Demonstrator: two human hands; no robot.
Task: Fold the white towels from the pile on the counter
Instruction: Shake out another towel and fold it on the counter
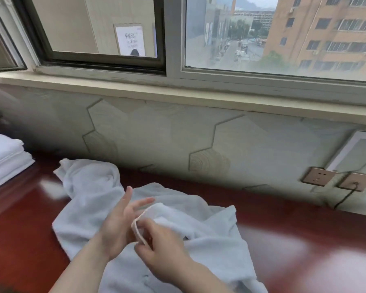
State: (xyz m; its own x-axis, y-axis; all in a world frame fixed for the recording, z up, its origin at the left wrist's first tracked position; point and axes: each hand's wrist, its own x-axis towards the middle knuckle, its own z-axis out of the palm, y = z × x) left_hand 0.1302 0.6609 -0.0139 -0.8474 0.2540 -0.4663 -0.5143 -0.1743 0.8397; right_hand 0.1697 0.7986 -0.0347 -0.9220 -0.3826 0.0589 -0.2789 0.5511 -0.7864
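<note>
A long window (pixel 279 34) fills the top of the view, showing a street and apartment blocks outside, with a pale sill (pixel 178 89) running below it and a wall panel (pixel 156 132) with hexagon outlines under that. The dark red counter (pixel 304 250) stretches across the lower part, glossy with reflections. A rumpled white towel (pixel 209 240) lies spread on the counter in the middle, one end bunched up toward the back left. At the far left edge sits a stack of folded towels (pixel 4 157), well apart from the loose one. Two wall sockets (pixel 338 179) sit on the wall at the right, a dark cord hanging from one. The left hand (pixel 118 227) is held over the towel with fingers straight and spread, pointing up and to the right. The right hand (pixel 156 248) pinches the towel's corded edge between thumb and curled fingers, just beside the left palm.
</note>
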